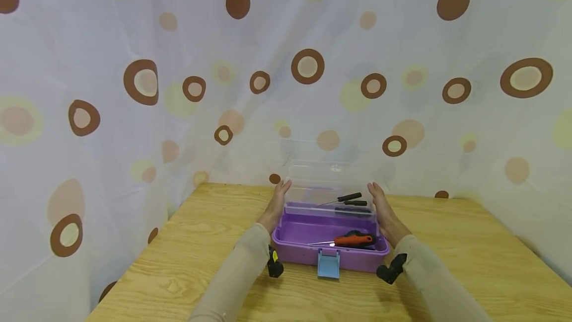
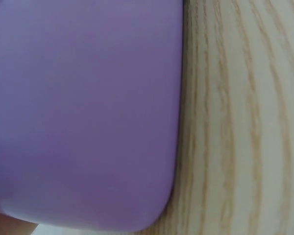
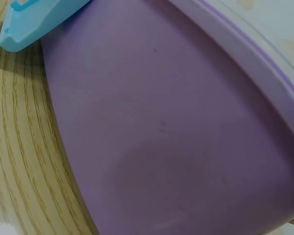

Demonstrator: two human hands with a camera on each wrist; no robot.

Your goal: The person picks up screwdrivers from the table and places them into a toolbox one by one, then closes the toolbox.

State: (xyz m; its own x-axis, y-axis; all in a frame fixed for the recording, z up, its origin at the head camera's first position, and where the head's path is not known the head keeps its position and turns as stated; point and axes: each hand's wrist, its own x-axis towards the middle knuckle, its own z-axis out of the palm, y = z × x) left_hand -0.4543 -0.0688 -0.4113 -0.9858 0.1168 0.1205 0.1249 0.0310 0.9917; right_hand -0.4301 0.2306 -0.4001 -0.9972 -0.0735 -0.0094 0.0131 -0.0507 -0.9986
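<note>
A purple toolbox (image 1: 304,256) with a light blue latch (image 1: 328,265) sits on the table, its clear lid (image 1: 330,170) raised at the back. My left hand (image 1: 275,207) lies along the left side and my right hand (image 1: 386,212) along the right, visible fingers fairly straight and pointing up beside the clear plastic. Small black-handled screwdrivers (image 1: 349,196) lie in a clear tray (image 1: 308,208) at the rear. Inside the box rests an orange and black screwdriver (image 1: 353,239), with a dark item behind it. Both wrist views mostly show the purple box walls (image 2: 88,107), (image 3: 152,112).
The wooden table (image 1: 214,242) extends on both sides of the box and in front. Behind and to the left hangs a pale curtain (image 1: 268,39) with brown and yellow circles. Black wrist devices (image 1: 392,268) hang close to the box's front corners.
</note>
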